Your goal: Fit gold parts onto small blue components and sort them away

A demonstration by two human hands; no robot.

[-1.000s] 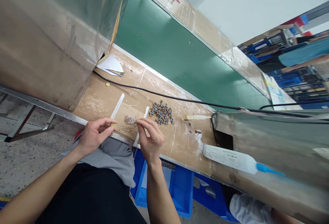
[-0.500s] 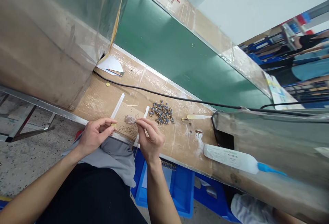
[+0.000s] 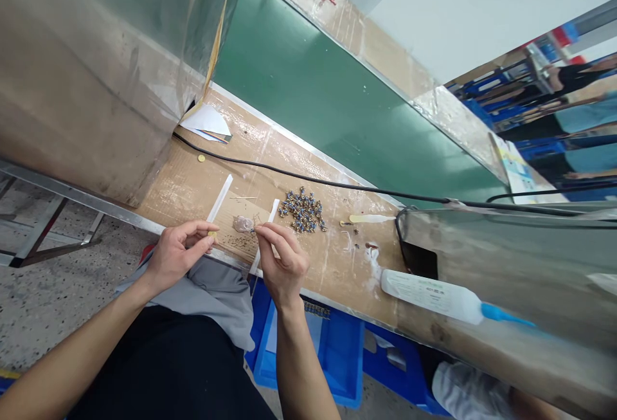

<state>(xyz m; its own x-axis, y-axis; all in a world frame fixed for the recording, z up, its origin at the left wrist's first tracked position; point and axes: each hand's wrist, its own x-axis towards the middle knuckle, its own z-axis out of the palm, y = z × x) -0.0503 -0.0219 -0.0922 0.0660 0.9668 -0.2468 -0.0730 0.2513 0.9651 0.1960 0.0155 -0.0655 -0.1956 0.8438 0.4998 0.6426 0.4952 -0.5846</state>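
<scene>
The small yellowish part (image 3: 212, 235) is sitting pinched between the thumb and forefinger of my left grip (image 3: 176, 254), which is closing tight on it at the near edge of the bench (image 3: 193, 182), just beside the lower end of a white strip (image 3: 220, 198); my right grip (image 3: 282, 262) is also pinching shut, on what looks like a thin pick (image 3: 254, 229), though it is too small to tell for sure; its tip is touching or nearly touching a clear blob (image 3: 243, 224) lying on the cardboard between my two grips. Over the last second almost nothing is changing: both grips are staying where they were, the part is remaining in the same pinch and the pick is still pointing at the same blob, so I am judging this as a steady, fine hold rather than a reach or a carry; only the figures far off to the right are shifting. A pile of small beads (image 3: 303, 210) is lying near my right grip, with a second white strip (image 3: 274, 210) between them; a black cable (image 3: 308, 179) is running across the bench behind; a white glue bottle (image 3: 431, 296) with a blue nozzle is lying well apart to the right; a blue bin (image 3: 332, 349) is standing under the bench.
</scene>
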